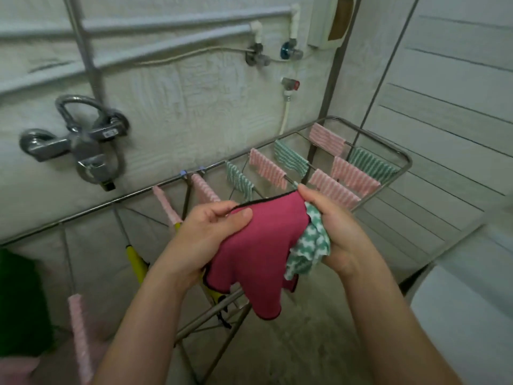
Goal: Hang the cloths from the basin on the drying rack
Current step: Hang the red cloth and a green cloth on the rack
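A magenta cloth [261, 251] with a black hem hangs between my hands, above the near part of the metal drying rack [388, 147]. My left hand [205, 234] pinches its upper left edge. My right hand [336, 226] pinches the upper right corner and also holds a bunched green-and-white cloth [311, 245] against the palm. Several pink striped cloths [352, 175] and green striped cloths [291, 158] hang over the rack's rods. The basin is not clearly in view.
A chrome tap and shower fitting [83, 143] sticks out of the white wall on the left. Pipes and valves [288, 50] run along the wall above the rack. A white appliance [472, 301] stands at the right. A dark green shape [19, 301] sits at the left edge.
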A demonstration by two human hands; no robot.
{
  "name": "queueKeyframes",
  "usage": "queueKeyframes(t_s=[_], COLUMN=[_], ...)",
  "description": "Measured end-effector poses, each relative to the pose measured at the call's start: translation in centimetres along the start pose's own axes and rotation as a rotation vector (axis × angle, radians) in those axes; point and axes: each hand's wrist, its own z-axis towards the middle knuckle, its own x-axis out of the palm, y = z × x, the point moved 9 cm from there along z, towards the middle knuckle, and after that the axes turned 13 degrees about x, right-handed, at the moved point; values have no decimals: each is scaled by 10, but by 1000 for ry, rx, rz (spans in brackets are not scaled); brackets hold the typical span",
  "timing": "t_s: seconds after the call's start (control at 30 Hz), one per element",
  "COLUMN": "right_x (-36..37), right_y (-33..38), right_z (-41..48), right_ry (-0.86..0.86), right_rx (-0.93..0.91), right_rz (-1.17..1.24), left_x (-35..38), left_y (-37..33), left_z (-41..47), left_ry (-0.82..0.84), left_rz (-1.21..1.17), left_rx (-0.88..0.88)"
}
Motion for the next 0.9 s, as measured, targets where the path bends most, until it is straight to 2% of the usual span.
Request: queueKeyframes(t_s=[0.13, 0.2, 0.27, 0.37, 0.43, 0.5, 0.57, 0.73, 0.83, 0.9], right_x=[42, 64, 85, 99, 111, 128, 153, 208, 233, 251], right_y=[2, 3, 3, 20, 32, 32, 22, -19, -41, -48], right_z=[21, 23, 29, 49, 60, 60, 58, 66, 75, 83], right_ry=[206, 317, 389, 297, 215, 267, 377, 501, 529, 509], right_rx=[37, 40, 35, -98, -191, -194, -170, -55, 33, -43], right_rz=[-64, -215, -412, -672, -846, -884, -900, -856, -790, -868], left_x=[-59, -80, -98, -119, -131, -143, -167, -241, -265, -284], left_y=[-8, -9, -11, -23, -31, -38, -45, -75, -91, -95], left_z=[-2, -6, -11, -17, -22, -26, -34, -60, -82, -92], left_ry=[-156, -193, -235, -348, -343, -253, -257, -720, -951, -994], left_rz=[299, 394, 372, 251, 207, 311, 585, 1198, 1315, 1272], left_rx=[14, -26, -12, 78, 79, 35, -26, -43, -10, 40])
